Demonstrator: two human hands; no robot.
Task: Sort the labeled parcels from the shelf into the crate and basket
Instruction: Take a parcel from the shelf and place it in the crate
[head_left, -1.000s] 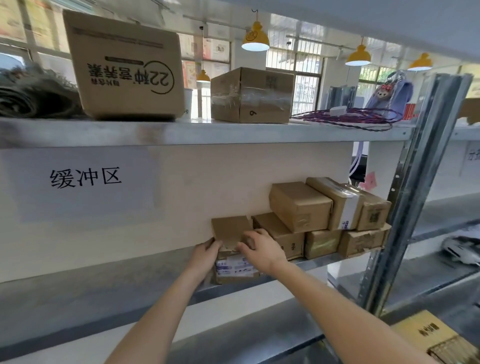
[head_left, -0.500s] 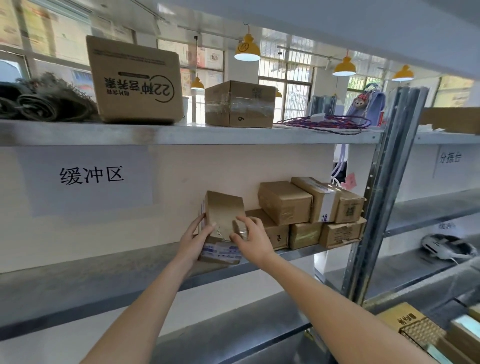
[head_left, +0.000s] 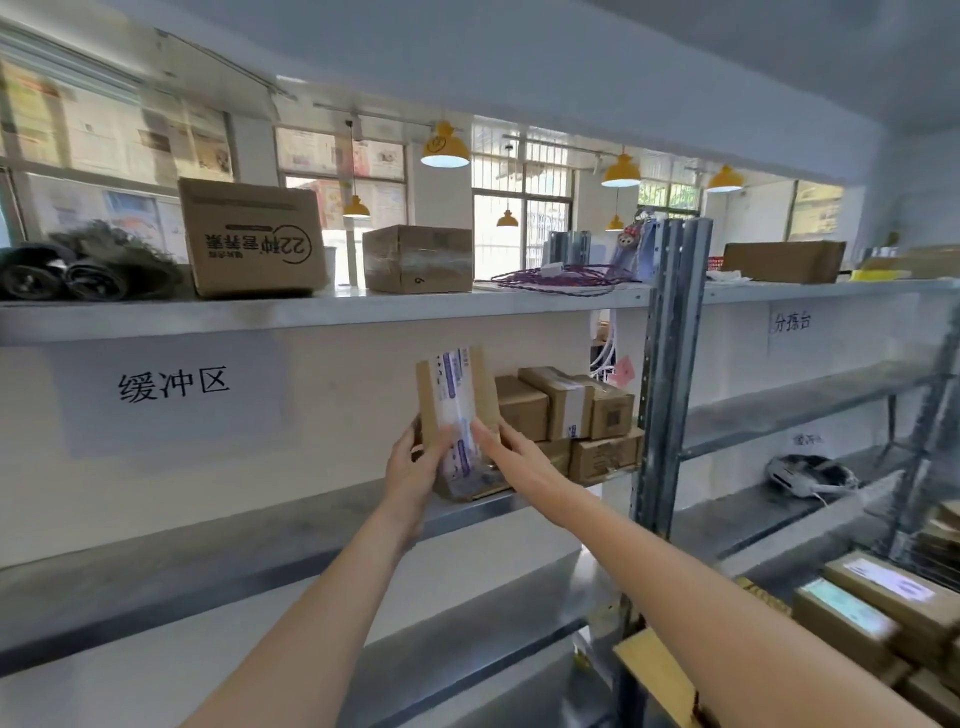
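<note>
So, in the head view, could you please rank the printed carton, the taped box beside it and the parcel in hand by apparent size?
1. Printed carton.
2. Taped box and held parcel look alike; the parcel is nearer, so unranked.

Grey metal shelf (head_left: 218, 551) carries stacked cardboard parcels (head_left: 571, 421) at its right end. Top shelf (head_left: 322, 312) holds two boxes (head_left: 415, 260), purple cable (head_left: 561, 275).

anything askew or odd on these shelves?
Two things. The large brown cardboard box on the top shelf sits upside down, its print inverted. In the stack of small brown parcels on the middle shelf, the upper ones lie tilted, not square. The labelled parcel in both hands stands on end.
</note>
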